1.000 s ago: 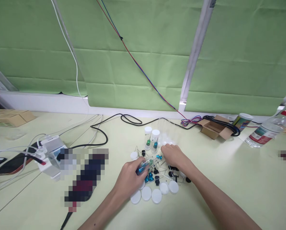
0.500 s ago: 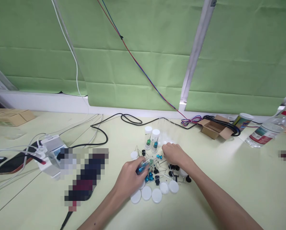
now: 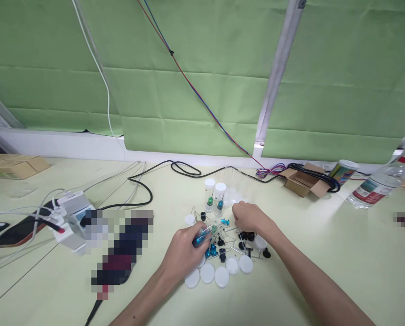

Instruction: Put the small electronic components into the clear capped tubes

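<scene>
My left hand (image 3: pixel 180 249) is closed around a clear tube (image 3: pixel 204 234) with something blue inside it. My right hand (image 3: pixel 251 218) has its fingers curled together at the far right of the pile of parts; whatever it grips is hidden. Between the hands lie bent metal wires, black knob-like pieces (image 3: pixel 222 255), and blue pieces (image 3: pixel 213 250). A small blue piece (image 3: pixel 225 222) rests just left of my right hand. Behind the pile stand two clear tubes with white lids, one holding a green piece (image 3: pixel 210 201), the other a blue piece (image 3: pixel 220 205). Several round white lids (image 3: pixel 207 273) lie in front.
More clear tubes (image 3: pixel 238 188) are behind my right hand. A small open cardboard box (image 3: pixel 302 183), a printed can (image 3: pixel 344 172) and a water bottle (image 3: pixel 375 188) occupy the right. A white power strip (image 3: pixel 71 226) with cables sits left. A black cable (image 3: pixel 185 170) runs along the back.
My right hand has shifted slightly to the right, uncovering more of a white lid under its wrist. My left hand keeps its place with the tube.
</scene>
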Available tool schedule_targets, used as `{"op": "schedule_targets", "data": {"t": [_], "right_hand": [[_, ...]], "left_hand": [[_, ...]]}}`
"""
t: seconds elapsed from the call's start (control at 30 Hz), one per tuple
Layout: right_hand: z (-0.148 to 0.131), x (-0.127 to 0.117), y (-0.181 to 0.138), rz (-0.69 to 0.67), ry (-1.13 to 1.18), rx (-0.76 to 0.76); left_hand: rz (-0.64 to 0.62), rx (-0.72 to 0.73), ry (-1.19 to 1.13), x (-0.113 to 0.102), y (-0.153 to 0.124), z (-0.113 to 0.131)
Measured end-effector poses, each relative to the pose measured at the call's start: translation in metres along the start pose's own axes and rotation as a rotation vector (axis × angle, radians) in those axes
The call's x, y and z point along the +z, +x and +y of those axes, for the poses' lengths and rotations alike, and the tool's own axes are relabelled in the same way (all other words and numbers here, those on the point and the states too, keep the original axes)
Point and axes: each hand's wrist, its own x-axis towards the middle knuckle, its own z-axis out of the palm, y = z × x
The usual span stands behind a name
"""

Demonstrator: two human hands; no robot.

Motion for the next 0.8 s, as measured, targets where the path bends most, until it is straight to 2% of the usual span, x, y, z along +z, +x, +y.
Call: {"op": "schedule_targets", "data": {"t": [0.37,0.57,0.8], "right_hand": [[0.003,-0.006,-0.003,-0.015,0.100,-0.025],[0.016,-0.024,-0.015,-0.046,0.257,-0.143],[0.030,-0.057,-0.042,-0.040,0.761,-0.348]], "left_hand": [[0.008,-0.002,-0.002,0.000,0.000,0.000],[0.011,0.010,0.004,0.001,0.000,-0.001],[0.004,0.002,-0.008,0.002,0.000,-0.002]]}}
